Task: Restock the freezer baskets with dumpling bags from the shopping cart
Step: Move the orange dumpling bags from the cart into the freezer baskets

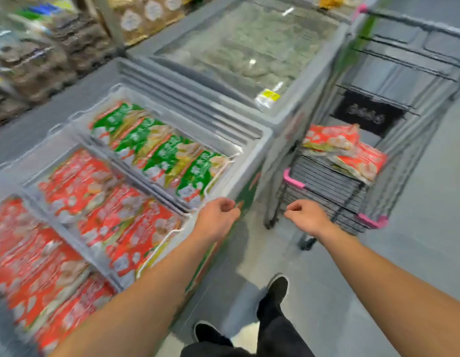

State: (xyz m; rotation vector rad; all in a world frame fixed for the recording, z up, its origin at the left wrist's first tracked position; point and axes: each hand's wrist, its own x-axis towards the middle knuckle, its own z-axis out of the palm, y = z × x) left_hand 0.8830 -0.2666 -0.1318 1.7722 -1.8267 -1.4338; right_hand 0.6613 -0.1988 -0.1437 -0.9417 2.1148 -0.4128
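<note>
- At far left, an open grey chest freezer [252, 140] holds white wire baskets [169, 238] side by side, seen from the person's head camera looking down.
- The nearer baskets are packed with red plastic dumpling bags [136, 235] lying in overlapping rows; the farther basket holds green plastic dumpling bags [169, 155], also in a tight row.
- The person's left hand [218, 215] hangs in the air just past the freezer's near corner, fingers loosely curled inward, holding nothing.
- Behind it, a second grey freezer with a closed glass lid [249, 47] stands beside the first.
- The person's right hand [307, 215] is stretched towards the cart, fingers likewise loosely curled and empty, not touching anything.
- At right, a dark grey metal wire shopping cart with pink corner bumpers [329, 184] stands just beside the freezers; a few more red dumpling bags in the cart [345, 148] lie stacked on its floor, well short of both hands.
- Judged from this, the person is between loads, turning with empty hands from freezer to cart.
- The next move likely calls for reaching both hands over the cart's rim, taking hold of the remaining red bags, and carrying them to a red basket.
</note>
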